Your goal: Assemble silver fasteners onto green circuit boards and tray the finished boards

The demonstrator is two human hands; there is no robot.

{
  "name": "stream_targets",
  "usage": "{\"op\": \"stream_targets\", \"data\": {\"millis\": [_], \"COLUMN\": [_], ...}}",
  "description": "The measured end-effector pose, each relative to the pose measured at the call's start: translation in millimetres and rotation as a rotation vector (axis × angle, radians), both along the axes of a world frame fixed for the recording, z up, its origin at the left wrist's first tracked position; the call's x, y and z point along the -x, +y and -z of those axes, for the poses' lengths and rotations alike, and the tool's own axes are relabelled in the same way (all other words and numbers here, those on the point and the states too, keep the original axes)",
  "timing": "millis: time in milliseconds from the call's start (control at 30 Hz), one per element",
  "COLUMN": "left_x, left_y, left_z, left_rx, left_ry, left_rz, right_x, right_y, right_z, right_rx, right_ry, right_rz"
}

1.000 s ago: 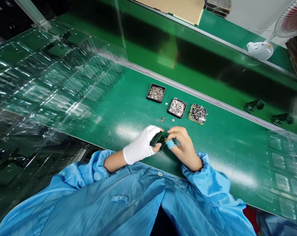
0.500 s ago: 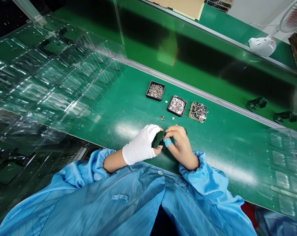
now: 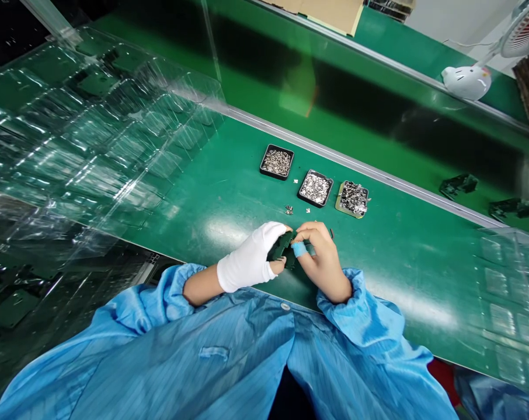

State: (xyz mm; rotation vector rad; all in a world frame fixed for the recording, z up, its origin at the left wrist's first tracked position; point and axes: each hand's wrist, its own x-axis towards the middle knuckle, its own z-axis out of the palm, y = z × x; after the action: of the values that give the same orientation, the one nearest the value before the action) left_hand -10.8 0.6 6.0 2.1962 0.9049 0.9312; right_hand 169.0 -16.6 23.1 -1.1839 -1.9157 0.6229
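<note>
My left hand (image 3: pixel 251 256), in a white glove with bare fingertips, grips a small green circuit board (image 3: pixel 282 246) above the bench's front edge. The board is tilted and partly covered by my fingers. At its right edge my right hand (image 3: pixel 317 252) is closed in a pinch, with blue tape round one finger. What the pinch holds, if anything, is too small to make out. Beyond my hands lie a few loose metal pieces (image 3: pixel 289 209). Three small trays of metal parts stand farther back: a left tray (image 3: pixel 277 175), a middle tray (image 3: pixel 316 204) and a right tray (image 3: pixel 340 205).
Clear plastic blister trays (image 3: pixel 93 125) are stacked on the left, and another clear tray (image 3: pixel 501 315) lies at the right. A metal rail (image 3: pixel 334 157) runs along the bench's back. Dark green boards (image 3: pixel 458 185) lie behind it. A white fan (image 3: pixel 468 81) stands at top right.
The circuit board has turned slightly in my left hand, and the left thumb has shifted a little. My right hand stays pinched at the board's edge. The trays have not moved.
</note>
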Motion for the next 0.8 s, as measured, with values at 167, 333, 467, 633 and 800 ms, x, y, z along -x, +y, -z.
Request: {"op": "stream_targets", "data": {"millis": [167,333,467,633,800], "left_x": [-6.3,-5.3,-7.2,-21.4,-14.7], "left_y": [6.2,16.6,13.8,-5.2,-3.2], "left_z": [-3.2,-12.9,-14.5,-1.0,8.3], "left_rx": [-0.036,-0.058,-0.155,-0.195,-0.068], "left_ry": [-0.002,0.086,0.172,0.272,0.088], "left_rz": [-0.083,-0.075,-0.112,-0.309,-0.131], "right_x": [3.5,5.3,6.3,7.9,-14.9], "right_y": [-1.9,-4.3,-3.7,-3.2,14.4], "right_z": [-1.4,-2.8,-0.5,7.5,-0.8], "right_rx": [-0.011,0.019,0.032,-0.003,0.026], "right_ry": [0.024,0.056,0.053,-0.011,-0.038], "right_rz": [0.060,0.044,0.030,0.084,0.024]}}
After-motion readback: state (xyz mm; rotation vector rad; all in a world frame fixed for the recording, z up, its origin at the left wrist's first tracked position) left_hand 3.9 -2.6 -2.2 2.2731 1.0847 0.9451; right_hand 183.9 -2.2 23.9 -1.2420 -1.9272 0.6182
